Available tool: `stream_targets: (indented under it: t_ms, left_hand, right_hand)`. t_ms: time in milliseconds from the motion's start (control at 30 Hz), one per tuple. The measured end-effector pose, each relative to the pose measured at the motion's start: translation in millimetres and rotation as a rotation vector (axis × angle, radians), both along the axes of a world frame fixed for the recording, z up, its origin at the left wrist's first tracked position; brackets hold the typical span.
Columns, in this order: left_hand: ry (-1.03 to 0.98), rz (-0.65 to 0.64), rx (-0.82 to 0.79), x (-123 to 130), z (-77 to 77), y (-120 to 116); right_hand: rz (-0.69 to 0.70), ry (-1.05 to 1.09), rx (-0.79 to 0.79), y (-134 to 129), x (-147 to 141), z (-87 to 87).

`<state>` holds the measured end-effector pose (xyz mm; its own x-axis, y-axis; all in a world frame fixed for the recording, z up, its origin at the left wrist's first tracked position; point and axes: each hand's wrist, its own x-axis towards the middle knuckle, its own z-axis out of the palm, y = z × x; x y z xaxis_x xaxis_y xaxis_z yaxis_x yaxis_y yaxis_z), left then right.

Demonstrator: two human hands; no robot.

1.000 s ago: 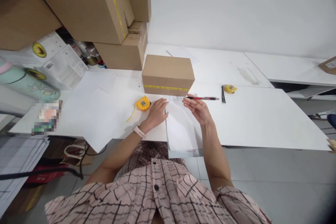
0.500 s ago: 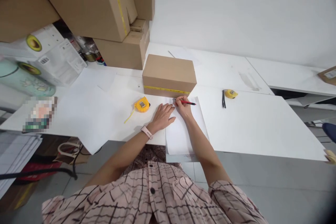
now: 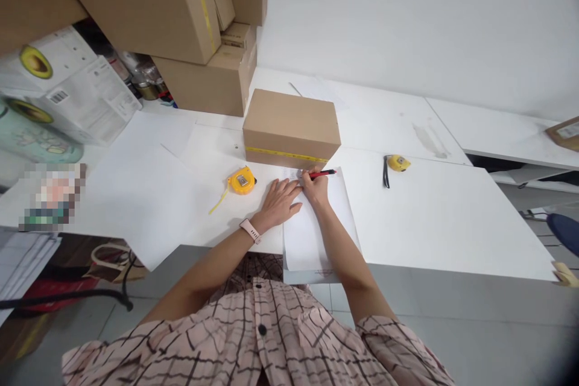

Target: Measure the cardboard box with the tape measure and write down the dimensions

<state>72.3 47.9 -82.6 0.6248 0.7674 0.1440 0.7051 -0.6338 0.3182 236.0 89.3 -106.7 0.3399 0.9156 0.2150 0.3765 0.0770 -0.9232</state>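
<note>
My right hand (image 3: 315, 188) is closed around a red and black pen (image 3: 324, 174), its tip low over the upper part of a white paper sheet (image 3: 305, 241). Flat beside it, fingers stretched out, my left hand (image 3: 279, 202) rests at the sheet's left edge. A cardboard box (image 3: 292, 126) with a yellow measuring strip along its front stands just beyond both hands. To the left of my left hand lies a yellow tape measure (image 3: 242, 180) with a short length of tape pulled out.
A second yellow tape measure (image 3: 398, 162) with a black strap lies to the right on the white table (image 3: 434, 217). Stacked cardboard boxes (image 3: 203, 81) stand at the back left. White cartons with avocado pictures (image 3: 85, 93) and a mint-green bottle (image 3: 40, 136) are at the far left.
The pen has tilted a little in my right hand, which stays over the sheet. My left hand keeps its place. The whole view has shifted slightly.
</note>
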Motion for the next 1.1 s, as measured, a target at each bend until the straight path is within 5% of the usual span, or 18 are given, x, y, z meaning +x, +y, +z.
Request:
stream_targets:
  t_ms: [1100]
  left_hand:
    - [-0.007, 0.001, -0.014, -0.9, 2.8, -0.9]
  right_hand:
    - [-0.006, -0.009, -0.056, -1.4, -1.2, 5.5]
